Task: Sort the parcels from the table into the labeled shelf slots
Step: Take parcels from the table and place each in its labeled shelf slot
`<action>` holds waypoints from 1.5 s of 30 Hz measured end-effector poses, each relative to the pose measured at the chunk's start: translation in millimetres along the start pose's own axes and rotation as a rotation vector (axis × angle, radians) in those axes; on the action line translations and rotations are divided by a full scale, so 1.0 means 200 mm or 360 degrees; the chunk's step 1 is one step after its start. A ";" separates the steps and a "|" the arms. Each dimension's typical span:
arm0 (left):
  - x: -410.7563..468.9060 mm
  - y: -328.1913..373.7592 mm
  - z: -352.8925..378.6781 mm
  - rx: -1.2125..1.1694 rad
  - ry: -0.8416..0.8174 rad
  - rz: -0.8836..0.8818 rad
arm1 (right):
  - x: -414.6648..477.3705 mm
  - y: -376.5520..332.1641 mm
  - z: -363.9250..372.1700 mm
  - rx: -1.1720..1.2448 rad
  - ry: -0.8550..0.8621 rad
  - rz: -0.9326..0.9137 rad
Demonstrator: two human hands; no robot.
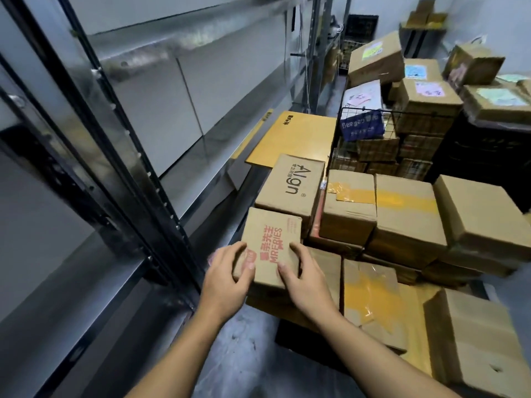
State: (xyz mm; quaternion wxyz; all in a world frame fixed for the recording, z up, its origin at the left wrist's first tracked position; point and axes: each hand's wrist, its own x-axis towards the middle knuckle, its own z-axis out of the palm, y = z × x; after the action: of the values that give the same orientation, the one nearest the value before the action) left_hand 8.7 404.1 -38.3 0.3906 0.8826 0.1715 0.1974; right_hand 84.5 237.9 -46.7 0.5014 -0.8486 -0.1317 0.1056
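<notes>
A small brown cardboard parcel [273,239] with red "MR FRIES" print sits at the near left corner of a pile of parcels. My left hand [230,280] grips its near left corner, thumb on the top face. My right hand [307,280] grips its near right edge, fingers curled over the top. Behind it lies a brown box [291,185] printed "Align". The metal shelf unit [161,173] with black uprights runs along the left; its visible slots hold nothing I can see.
Several taped brown boxes [402,214] are stacked to the right of the held parcel. A flat yellow envelope [298,136] lies farther back. A wire basket [370,139] and more labelled boxes [428,101] stand at the back right. Grey floor [253,340] shows below my forearms.
</notes>
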 end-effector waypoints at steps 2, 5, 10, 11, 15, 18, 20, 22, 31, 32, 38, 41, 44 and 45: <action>-0.05 0.06 -0.03 -0.0193 0.0053 -0.0001 | -0.04 0.00 -0.04 0.0151 -0.0009 -0.0027; -0.11 0.15 -0.06 -0.0539 0.0122 0.0024 | -0.10 -0.01 -0.14 0.0380 -0.0020 -0.0082; -0.15 0.23 -0.03 -0.0595 0.0304 -0.0144 | -0.15 -0.01 -0.29 0.0626 -0.0090 -0.0161; -0.16 0.24 -0.02 -0.0586 0.0282 -0.0171 | -0.16 -0.01 -0.32 0.0628 -0.0109 -0.0204; -0.23 0.30 0.03 -0.1057 0.0149 -0.0262 | -0.19 -0.01 -0.38 0.0537 -0.0168 -0.0384; -0.27 0.36 0.03 -0.1175 0.0271 -0.0223 | -0.20 -0.03 -0.43 0.0371 -0.0202 -0.0442; -0.29 0.38 0.03 -0.1061 0.0368 -0.0166 | -0.20 -0.04 -0.47 0.0243 -0.0258 -0.0382; -0.31 0.40 0.03 -0.0951 0.0375 -0.0119 | -0.20 -0.06 -0.50 0.0270 -0.0296 -0.0340; -0.38 0.54 0.05 -0.0584 0.0451 0.0040 | -0.25 -0.09 -0.51 0.0729 -0.0455 -0.0466; -0.38 0.55 0.05 -0.0543 0.0475 0.0043 | -0.26 -0.09 -0.50 0.0750 -0.0431 -0.0500; -0.49 0.58 0.02 -0.0447 0.0592 0.0039 | -0.27 -0.14 -0.45 0.0750 -0.0443 -0.0595; -0.57 0.57 -0.04 -0.0365 0.0703 -0.0024 | -0.29 -0.19 -0.40 0.0720 -0.0497 -0.0673; -0.66 0.56 -0.14 -0.0222 0.0791 -0.0084 | -0.34 -0.26 -0.33 0.0713 -0.0602 -0.0739; -0.70 0.56 -0.18 -0.0181 0.0817 -0.0113 | -0.36 -0.28 -0.30 0.0723 -0.0638 -0.0761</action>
State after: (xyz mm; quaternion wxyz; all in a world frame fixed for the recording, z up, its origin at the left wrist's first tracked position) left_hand -113.2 291.6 38.2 0.3899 0.7738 0.2843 0.4104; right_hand 28.3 190.9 33.8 0.6513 -0.6238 -0.3946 0.1760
